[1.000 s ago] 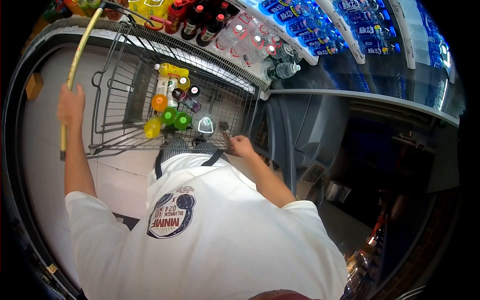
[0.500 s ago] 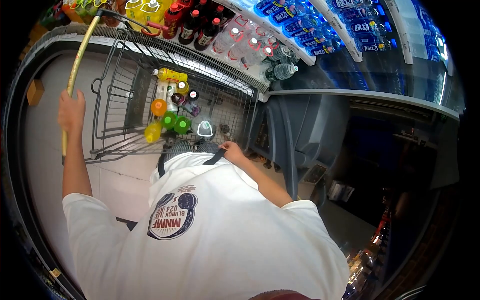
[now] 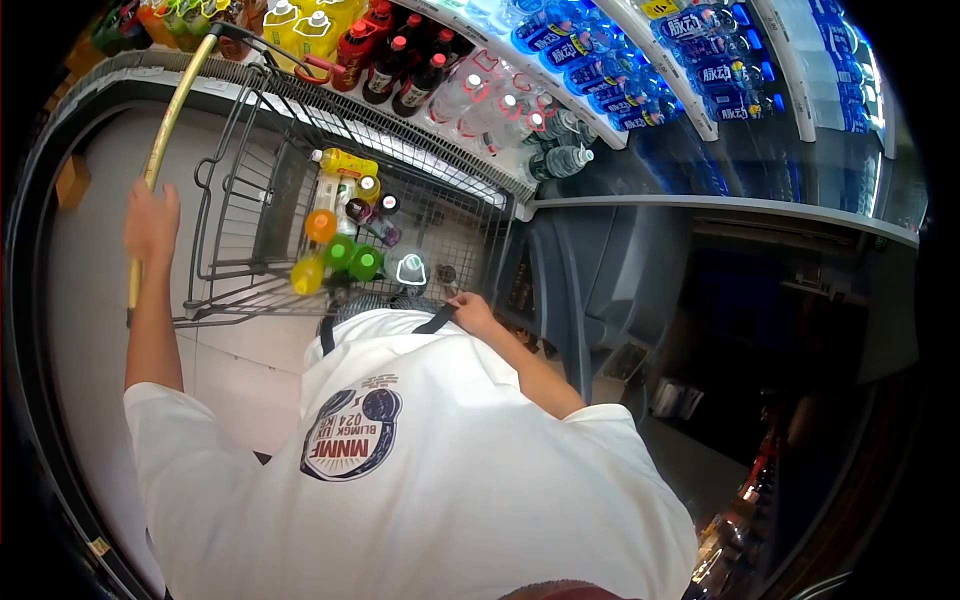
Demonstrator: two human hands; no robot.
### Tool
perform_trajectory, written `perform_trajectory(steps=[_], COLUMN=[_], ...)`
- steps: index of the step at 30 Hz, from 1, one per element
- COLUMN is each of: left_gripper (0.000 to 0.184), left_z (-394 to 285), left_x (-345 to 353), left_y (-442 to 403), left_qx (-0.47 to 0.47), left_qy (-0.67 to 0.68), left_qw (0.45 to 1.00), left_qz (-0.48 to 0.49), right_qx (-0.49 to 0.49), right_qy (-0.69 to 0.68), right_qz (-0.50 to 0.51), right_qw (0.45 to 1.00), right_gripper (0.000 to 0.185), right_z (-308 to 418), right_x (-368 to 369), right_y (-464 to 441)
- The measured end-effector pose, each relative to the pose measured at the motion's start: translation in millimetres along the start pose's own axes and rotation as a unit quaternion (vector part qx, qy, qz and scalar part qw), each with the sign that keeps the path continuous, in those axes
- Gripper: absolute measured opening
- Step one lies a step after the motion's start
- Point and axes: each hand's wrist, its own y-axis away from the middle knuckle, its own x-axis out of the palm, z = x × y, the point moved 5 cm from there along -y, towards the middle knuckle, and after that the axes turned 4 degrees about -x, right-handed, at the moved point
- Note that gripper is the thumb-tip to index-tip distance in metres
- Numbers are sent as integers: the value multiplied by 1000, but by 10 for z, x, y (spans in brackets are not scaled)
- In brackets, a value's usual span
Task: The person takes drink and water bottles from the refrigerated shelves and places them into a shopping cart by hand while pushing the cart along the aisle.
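Note:
My left hand is closed around the long yellow handle bar of a grey wire shopping cart. Down at my waist, my right hand pinches a black strap that lies over my white T-shirt. Inside the cart stand several drink bottles: two with green caps, an orange-topped bottle and a yellow one. A clear large bottle with a white carry loop is nearest my right hand. A yellow bottle lies on its side at the far end.
Beyond the cart, a shelf holds dark cola bottles, clear water bottles and yellow jugs. Rows of blue-labelled bottles fill the racks at upper right. A grey plastic structure stands close on my right. A brown box sits far left.
The view has shifted slightly, so the shelves and cart appear a little displaced. Both hands keep their holds on the handle bar and the strap.

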Motion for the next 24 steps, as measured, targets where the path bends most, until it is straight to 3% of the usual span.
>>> perform_trajectory(steps=[7, 16, 24], left_gripper=[47, 47, 40], left_z=[10, 11, -35], left_x=[30, 66, -27], left_y=[-34, -49, -7], left_qx=[-26, -14, -6], left_qy=[-27, -25, -13], left_qw=[998, 999, 1000], left_qz=[42, 28, -6], right_qx=[-72, -45, -36], right_qy=[56, -21, -7], right_qz=[26, 24, 13], right_qw=[995, 998, 999], right_gripper=[32, 32, 30], right_z=[2, 55, 82], right_x=[127, 82, 51], right_y=[-134, -103, -9])
